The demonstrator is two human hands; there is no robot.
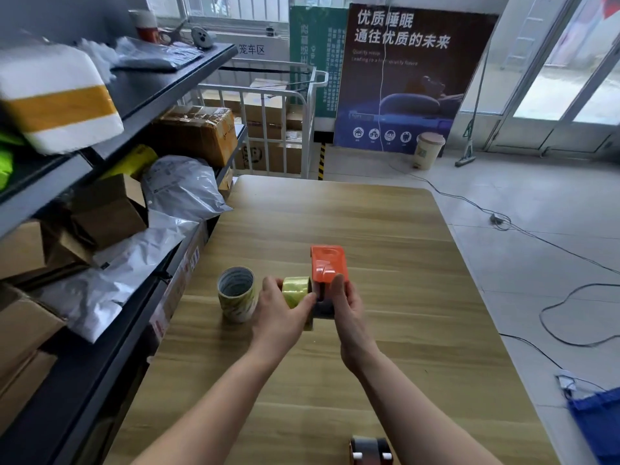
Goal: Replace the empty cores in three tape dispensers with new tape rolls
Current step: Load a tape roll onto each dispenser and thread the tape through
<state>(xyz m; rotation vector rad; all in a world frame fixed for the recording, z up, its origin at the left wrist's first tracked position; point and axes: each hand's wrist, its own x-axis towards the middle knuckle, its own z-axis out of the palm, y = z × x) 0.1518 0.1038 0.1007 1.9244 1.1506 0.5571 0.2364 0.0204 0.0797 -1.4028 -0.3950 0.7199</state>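
over the table (369, 223), right hand (349, 303) gripped the orange dispenser (328, 265), left hand (281, 310) pinched a yellow tape roll (296, 290) touching its 9 o'clock side. looked like the loading step tbh; next it'd need lining up and pushing fully in.

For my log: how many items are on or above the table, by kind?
Dispensers: 2, the orange dispenser in the right hand and the dark dispenser at the near edge of the table.
Single rolls: 1, the tape roll in the left hand.
Stacks: 1, the stack of rolls on the table; rolls in it uncountable.
Total: 4.
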